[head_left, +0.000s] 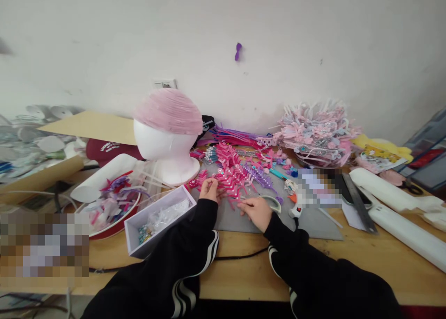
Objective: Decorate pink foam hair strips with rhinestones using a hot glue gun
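Note:
A bright pink pipe-cleaner piece [230,183], with branching stems and a row of pale beads, lies between my two hands over a grey mat [230,221]. My left hand [209,191] is closed at its left edge, fingers curled and partly hidden. My right hand [257,212] pinches its lower tip between thumb and fingers. Just behind are more pink pipe-cleaner pieces [227,155] and a purple beaded one [259,176]. Scissors with pale handles [273,202] lie beyond my right hand. To its right is a white glue gun [296,209].
A white foam head [156,142] wearing a pink cap stands at back left. A white box [160,219] of beads and a red-sided bowl [104,230] sit left. Finished pink pieces heap in a bowl [317,135] at back right. A metal ruler [360,202] and white rolls [407,230] lie right.

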A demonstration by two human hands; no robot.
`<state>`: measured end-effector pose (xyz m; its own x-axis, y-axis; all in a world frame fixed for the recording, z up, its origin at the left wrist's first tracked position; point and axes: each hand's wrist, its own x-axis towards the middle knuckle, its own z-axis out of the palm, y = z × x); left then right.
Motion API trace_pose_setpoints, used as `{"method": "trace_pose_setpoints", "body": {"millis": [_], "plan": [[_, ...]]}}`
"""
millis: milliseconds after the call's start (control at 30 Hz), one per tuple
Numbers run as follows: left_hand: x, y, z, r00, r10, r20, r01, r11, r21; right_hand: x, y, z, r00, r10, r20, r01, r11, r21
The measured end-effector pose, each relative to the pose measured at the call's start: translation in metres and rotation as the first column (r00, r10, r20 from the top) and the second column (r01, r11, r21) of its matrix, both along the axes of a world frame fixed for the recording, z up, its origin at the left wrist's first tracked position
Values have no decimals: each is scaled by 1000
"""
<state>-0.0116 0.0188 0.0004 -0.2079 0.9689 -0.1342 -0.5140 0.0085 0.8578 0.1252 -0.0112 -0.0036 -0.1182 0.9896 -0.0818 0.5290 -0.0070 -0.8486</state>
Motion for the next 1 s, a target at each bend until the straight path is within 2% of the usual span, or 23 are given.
{"method": "trace_pose_setpoints", "body": {"millis": [100,200,333,433,600,800,1000], "plan": [[-2,-1,0,999,-48,-16,49,999,21,17,5,4,997,-66,36,64,996,70],[-4,0,-2,999,-42,-27,43,998,49,34,11,10,985,-158,71,148,981,122],[-5,1,-3,999,-19,-28,21,996,88,46,25,17,944,-242,223,197,959,206],[-4,0,-4,996,-64,-58,68,995,77,44,40,18,894,-214,393,134,966,222],[0,-5,-4,950,-234,-209,256,963,85,36,59,20,822,-134,553,29,981,193],[6,-9,-5,905,-297,-304,324,945,44,50,75,36,648,-226,727,125,974,191],[6,-8,-5,905,-295,-305,312,950,6,56,102,35,654,-164,739,139,986,97]]}}
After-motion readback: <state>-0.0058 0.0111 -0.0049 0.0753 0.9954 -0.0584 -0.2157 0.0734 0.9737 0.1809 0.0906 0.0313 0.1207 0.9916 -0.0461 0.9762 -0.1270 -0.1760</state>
